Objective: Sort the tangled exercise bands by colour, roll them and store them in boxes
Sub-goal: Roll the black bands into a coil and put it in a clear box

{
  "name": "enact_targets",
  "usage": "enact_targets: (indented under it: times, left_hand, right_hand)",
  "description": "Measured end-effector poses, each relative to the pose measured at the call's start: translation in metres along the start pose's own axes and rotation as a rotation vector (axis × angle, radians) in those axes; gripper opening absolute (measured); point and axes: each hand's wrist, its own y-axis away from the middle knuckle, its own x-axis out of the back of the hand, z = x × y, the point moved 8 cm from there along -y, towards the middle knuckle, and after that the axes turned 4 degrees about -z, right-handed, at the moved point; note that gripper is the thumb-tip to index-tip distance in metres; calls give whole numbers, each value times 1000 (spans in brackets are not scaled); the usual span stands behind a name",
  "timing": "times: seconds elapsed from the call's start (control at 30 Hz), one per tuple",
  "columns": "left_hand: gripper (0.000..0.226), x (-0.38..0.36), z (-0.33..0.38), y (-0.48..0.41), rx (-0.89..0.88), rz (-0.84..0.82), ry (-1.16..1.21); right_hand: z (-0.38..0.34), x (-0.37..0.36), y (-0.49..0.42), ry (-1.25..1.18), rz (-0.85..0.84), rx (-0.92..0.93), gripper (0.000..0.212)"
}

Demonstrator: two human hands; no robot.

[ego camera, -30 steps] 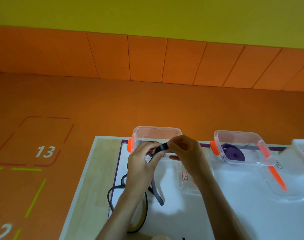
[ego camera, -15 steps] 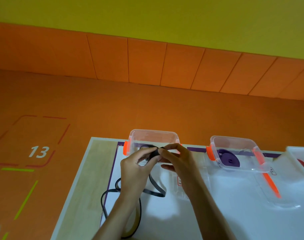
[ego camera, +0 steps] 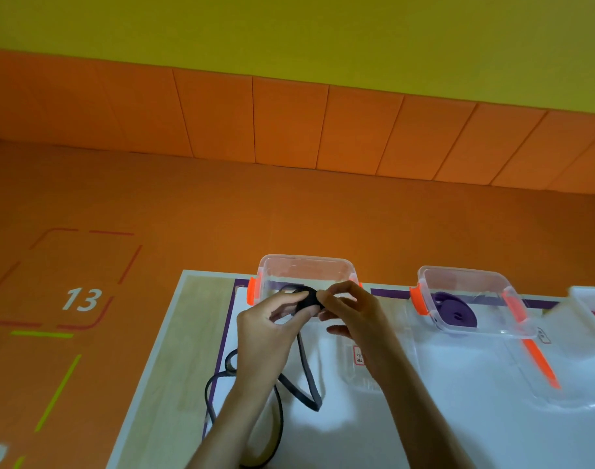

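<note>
A black exercise band (ego camera: 307, 377) trails in loops over the white mat, its rolled end lifted between both hands. My left hand (ego camera: 265, 336) pinches the small black roll from the left. From the right, my right hand (ego camera: 350, 313) pinches the same roll with thumb and fingertips. Just behind the hands stands a clear box with orange clips (ego camera: 304, 269); its inside is partly hidden by the fingers. A second clear box (ego camera: 499, 323) to the right holds a rolled purple band (ego camera: 456, 311).
A clear lid (ego camera: 367, 363) lies flat under my right forearm, and another lid with an orange clip (ego camera: 539, 363) lies in front of the purple box. A white container (ego camera: 590, 299) with something red sits at the right edge. The table's left edge borders the orange floor.
The hands have stayed in front of the left box, turning the black roll. The loose tail on the mat has shifted and lies in a different loop.
</note>
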Motion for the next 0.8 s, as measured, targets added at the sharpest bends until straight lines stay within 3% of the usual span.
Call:
enact_targets:
  times: [0.07,0.17,0.33,0.5,0.57,0.8]
  left_hand:
    - [27,-1,-4,-1,25,-7,63]
    - [30,-5,-4,1,19,2,185]
    - [32,-6,0,0,4,34,236]
    - [36,-9,28,-23,-41,-123,69]
    - [30,-13,34,-27,-41,-173,40]
    - [16,-13,43,-23,-82,-101,174]
  right_hand:
    - [-11,2,-2,80,-42,95,34]
    - [-21,4,-1,11,-119,183,19]
    - [-13,1,0,-119,-28,156,20]
    - [-26,8,-10,271,-185,136,18]
    - [-42,16,-11,322,-248,184,22]
    - [-34,15,-2,-80,-208,271,30]
